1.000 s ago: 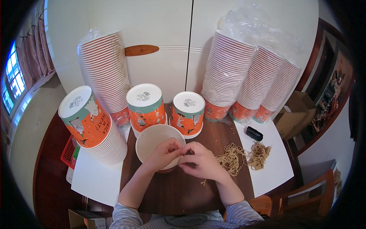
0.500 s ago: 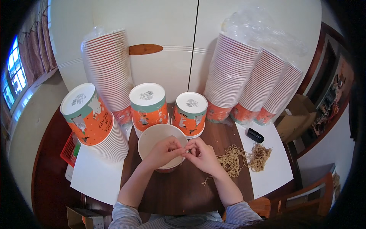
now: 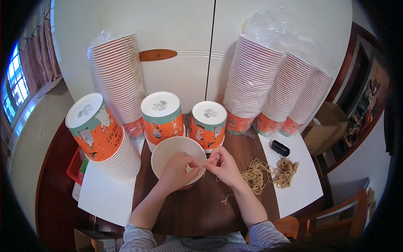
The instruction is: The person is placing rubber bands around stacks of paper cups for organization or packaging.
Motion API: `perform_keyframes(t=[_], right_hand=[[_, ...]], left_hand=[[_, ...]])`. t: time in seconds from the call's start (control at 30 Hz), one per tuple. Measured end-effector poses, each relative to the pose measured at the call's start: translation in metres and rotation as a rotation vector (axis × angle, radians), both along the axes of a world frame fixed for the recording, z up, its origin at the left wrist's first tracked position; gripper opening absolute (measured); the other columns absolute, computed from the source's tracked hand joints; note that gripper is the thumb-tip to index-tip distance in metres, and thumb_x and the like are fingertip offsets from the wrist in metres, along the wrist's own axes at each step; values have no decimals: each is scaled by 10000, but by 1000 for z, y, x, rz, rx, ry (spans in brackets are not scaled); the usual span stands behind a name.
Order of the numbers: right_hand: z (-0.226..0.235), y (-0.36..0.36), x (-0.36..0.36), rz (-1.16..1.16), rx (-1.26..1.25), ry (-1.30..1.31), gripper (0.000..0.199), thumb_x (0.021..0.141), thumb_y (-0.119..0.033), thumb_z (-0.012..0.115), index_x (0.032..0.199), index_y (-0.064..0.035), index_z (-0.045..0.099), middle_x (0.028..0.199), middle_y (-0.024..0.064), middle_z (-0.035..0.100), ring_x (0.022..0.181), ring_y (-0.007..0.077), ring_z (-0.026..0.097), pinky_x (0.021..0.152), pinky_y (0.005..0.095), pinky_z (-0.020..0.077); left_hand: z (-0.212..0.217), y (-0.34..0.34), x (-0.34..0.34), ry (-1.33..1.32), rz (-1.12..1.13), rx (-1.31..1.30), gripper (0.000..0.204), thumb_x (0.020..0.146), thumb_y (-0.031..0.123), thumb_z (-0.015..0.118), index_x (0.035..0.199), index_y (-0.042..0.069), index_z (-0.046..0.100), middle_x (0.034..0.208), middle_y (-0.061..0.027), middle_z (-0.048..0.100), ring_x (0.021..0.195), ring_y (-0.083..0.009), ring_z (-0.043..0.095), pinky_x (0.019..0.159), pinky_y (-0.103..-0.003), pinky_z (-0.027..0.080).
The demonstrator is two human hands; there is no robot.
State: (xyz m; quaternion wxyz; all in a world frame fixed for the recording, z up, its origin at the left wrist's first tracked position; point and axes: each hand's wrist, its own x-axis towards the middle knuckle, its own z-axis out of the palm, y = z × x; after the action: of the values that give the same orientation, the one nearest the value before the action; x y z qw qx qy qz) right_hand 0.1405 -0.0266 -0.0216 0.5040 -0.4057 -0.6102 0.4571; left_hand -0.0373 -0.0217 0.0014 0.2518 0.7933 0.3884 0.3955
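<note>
Left hand (image 3: 178,170), right hand (image 3: 226,168): shifted slightly apart since the earlier frame.
Grip: both at bucket (image 3: 170,152) rim; closure cannot be told.
String tangles (image 3: 255,175): toward table's (image 3: 184,216) right edge.

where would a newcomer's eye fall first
Probably the tall plastic-wrapped stacks of orange paper buckets at back right, and a similar stack back left. Nearer, the bare left hand and right hand nearly meet by the right rim of a white-lined paper bucket; tangled tan string lies further right.
</note>
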Motion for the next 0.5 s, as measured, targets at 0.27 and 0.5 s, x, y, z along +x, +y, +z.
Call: perform_keyframes(t=[0.27,0.5], right_hand=[[0,2,0,114,-95,252,249,755,43,598,884,-56,409,761,15,574,678,45,550,608,160,439],[1,2,1,151,-123,274,257,752,58,592,893,-58,411,783,21,580,703,51,556,636,163,445]], left_hand=[[-7,-6,12,170,93,99,104,661,216,673,677,117,643,636,-17,528,661,-194,524,577,-327,433],[-5,-8,15,188,151,156,82,658,168,680,677,99,638,635,-24,551,658,-187,547,574,-314,434]])
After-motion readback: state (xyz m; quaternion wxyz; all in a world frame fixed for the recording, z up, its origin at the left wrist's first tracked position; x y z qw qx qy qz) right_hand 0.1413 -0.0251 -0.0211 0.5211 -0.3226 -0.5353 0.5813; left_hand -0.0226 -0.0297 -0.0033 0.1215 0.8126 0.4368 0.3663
